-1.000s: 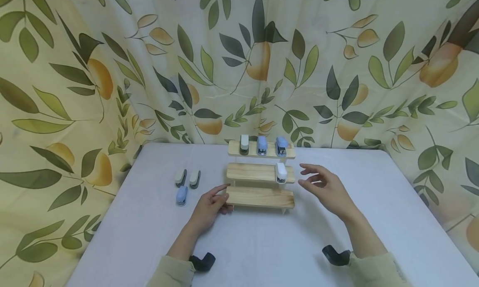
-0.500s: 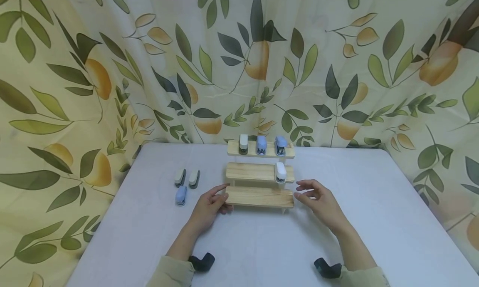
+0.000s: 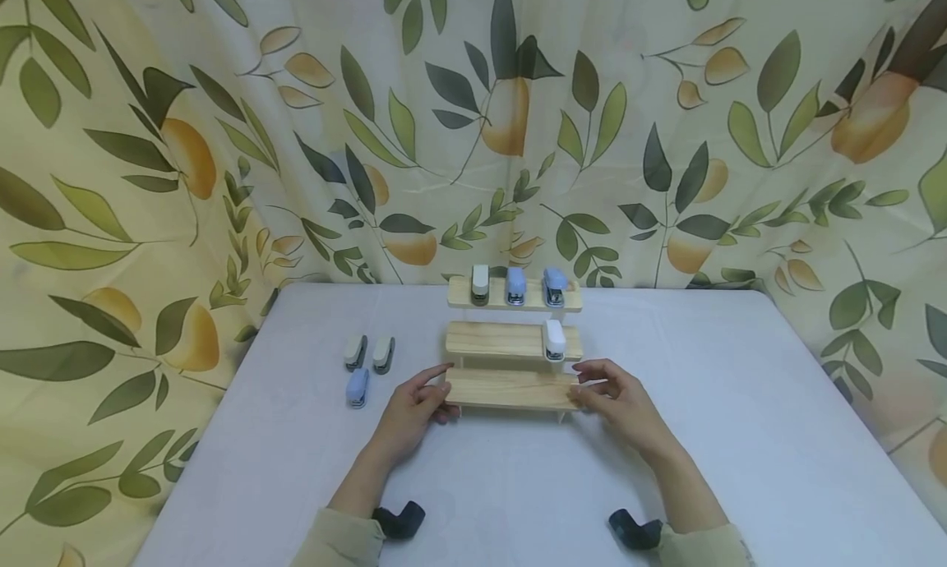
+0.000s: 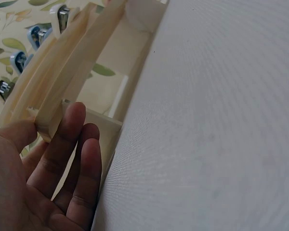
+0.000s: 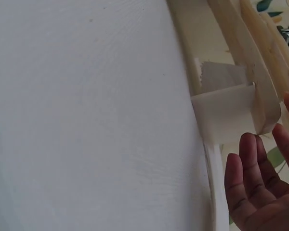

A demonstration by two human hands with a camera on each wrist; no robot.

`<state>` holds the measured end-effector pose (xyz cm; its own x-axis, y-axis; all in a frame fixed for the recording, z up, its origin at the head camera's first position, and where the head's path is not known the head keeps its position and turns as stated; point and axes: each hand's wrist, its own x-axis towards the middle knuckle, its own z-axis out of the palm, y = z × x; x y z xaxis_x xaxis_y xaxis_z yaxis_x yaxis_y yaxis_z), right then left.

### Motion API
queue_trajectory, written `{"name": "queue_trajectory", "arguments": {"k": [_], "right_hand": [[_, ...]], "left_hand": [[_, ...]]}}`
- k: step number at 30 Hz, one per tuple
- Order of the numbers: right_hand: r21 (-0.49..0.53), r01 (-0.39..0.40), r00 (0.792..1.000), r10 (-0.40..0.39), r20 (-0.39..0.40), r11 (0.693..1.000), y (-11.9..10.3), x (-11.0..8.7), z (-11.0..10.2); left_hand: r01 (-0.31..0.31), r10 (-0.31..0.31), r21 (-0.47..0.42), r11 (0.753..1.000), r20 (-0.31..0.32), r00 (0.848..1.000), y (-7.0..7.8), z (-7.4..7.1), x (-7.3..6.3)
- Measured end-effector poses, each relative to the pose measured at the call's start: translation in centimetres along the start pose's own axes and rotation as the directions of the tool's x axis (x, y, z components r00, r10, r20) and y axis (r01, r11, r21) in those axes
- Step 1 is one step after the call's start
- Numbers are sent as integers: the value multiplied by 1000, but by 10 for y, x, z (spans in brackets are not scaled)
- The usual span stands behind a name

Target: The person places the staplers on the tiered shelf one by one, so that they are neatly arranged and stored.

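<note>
A three-tier wooden display stand (image 3: 510,389) stands at the middle of the table. My left hand (image 3: 408,411) holds the left end of its lowest shelf, thumb on top and fingers underneath, as the left wrist view shows. At the right end my right hand (image 3: 621,407) grips the same shelf, its thumb over the upper face. On the top shelf sit a pale stapler (image 3: 480,286), a blue stapler (image 3: 515,286) and another blue stapler (image 3: 554,288). One white stapler (image 3: 553,340) occupies the right end of the middle shelf. The lowest shelf bears nothing.
Left of the stand, two pale staplers (image 3: 356,352) and a blue stapler (image 3: 357,388) lie grouped on the white tabletop (image 3: 503,493). A leaf-and-fruit patterned curtain (image 3: 473,140) hangs behind the table's back edge. Each wrist carries a black mount (image 3: 399,519).
My right hand has come down and left from beside the middle shelf onto the lowest shelf's right end. The left hand keeps its hold, and the staplers stay in place.
</note>
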<state>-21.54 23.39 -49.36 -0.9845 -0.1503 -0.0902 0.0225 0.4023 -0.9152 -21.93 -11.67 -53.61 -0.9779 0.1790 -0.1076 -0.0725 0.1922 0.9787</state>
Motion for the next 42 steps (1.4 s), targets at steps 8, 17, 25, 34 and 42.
{"name": "queue_trajectory", "arguments": {"k": [8,17,25,34,42], "right_hand": [[34,-14,1000,14,17,999,2,3,1],[57,19,1000,-19,14,998,13,4,1],[59,-11,999,9,34,998,22,4,4],[78,-23,998,19,52,997,25,6,8],[110,-34,998,28,52,993,25,7,7]], "left_hand": [[-16,16,-2,1000,-1,1000,4,2,0],[4,-4,13,1000,-5,1000,5,3,-1],[-1,1,12,1000,-15,1000,3,4,-4],[35,-33,61,998,-24,999,4,0,-5],[83,-77,132,988,-51,996,21,-12,-3]]}}
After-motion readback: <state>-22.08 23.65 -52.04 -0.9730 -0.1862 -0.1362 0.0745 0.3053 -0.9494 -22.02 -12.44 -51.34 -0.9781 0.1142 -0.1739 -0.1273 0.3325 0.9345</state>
